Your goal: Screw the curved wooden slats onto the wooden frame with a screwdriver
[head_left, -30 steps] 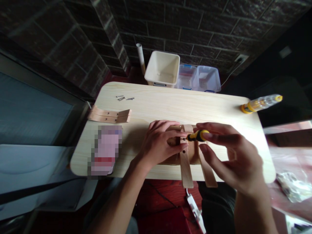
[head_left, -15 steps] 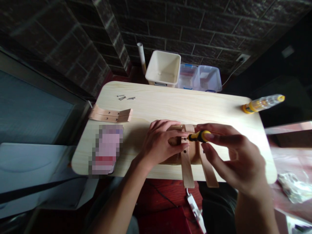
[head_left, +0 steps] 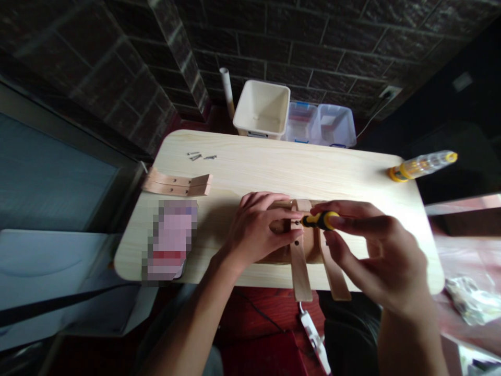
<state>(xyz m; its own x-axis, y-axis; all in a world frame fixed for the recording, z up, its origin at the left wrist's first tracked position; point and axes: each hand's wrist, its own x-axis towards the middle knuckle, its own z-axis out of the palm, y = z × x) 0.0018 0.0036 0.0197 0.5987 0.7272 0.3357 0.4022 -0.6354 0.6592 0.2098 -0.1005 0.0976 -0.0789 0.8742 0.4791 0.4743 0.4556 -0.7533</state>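
At the table's near edge, two wood strips [head_left: 300, 266] lie across a wood block [head_left: 276, 256]. Left hand [head_left: 256, 230] presses flat on block, fingers spread to one strip. Right hand [head_left: 371, 245] grips screwdriver [head_left: 321, 220], tip at strip's upper hole. Beyond, left: phone, curved pieces [head_left: 178, 185], then screws [head_left: 199, 156]; far right, bottle [head_left: 422, 166].

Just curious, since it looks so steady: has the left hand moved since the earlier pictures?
No, not visibly: against the tabletop, the left hand is in the same place, its forefinger and thumb by the same wooden strip.
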